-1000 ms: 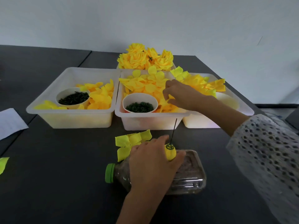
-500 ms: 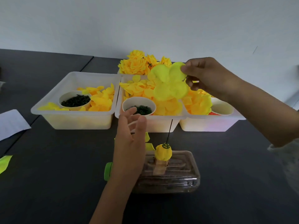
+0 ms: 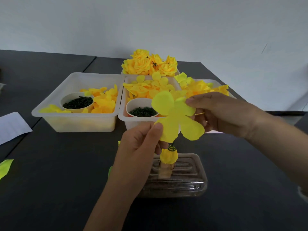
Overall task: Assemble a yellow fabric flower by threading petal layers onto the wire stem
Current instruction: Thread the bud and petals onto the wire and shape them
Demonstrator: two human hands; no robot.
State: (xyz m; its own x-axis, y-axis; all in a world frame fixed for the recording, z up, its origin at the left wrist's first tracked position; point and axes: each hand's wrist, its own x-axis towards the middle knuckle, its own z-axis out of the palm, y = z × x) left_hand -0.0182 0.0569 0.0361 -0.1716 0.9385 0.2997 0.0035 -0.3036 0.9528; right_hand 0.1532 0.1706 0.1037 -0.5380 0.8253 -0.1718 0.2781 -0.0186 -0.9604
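Both hands are up over the dark surface [image 3: 50, 189], sharing one petal layer [image 3: 176, 115], a flat yellow piece with rounded lobes. The left hand [image 3: 138, 150] pinches a near-left lobe between thumb and fingers, and the right hand [image 3: 221, 114] pinches the right-side lobe with its fingers curled round the edge. The layer sits in the air just above the wire stem [image 3: 173, 144], whose top is hidden behind it, so I can't tell if the wire is through the middle yet.

The stem rises from a yellow bud [image 3: 168, 157] with a dark green ring on top, stuck on a small block on a clear plastic bottle [image 3: 180, 179] lying on its side near the middle.

Containers at the far side:
- left tub [image 3: 73, 117]: translucent white, loose yellow petals plus a white cup [image 3: 77, 101] of small dark green pieces
- middle tub [image 3: 130, 120]: more yellow petal layers and a second white cup [image 3: 141, 110] of dark green bits, maybe little rings, it's kinda blurry
- right tub [image 3: 215, 82]: mostly behind the right hand, heaped with yellow-orange petals
- behind those, finished yellow flowers [image 3: 150, 65] piled together

A white paper [image 3: 11, 125] lies at the left edge, and a stray yellow-green petal [image 3: 5, 167] nearer on the same side.
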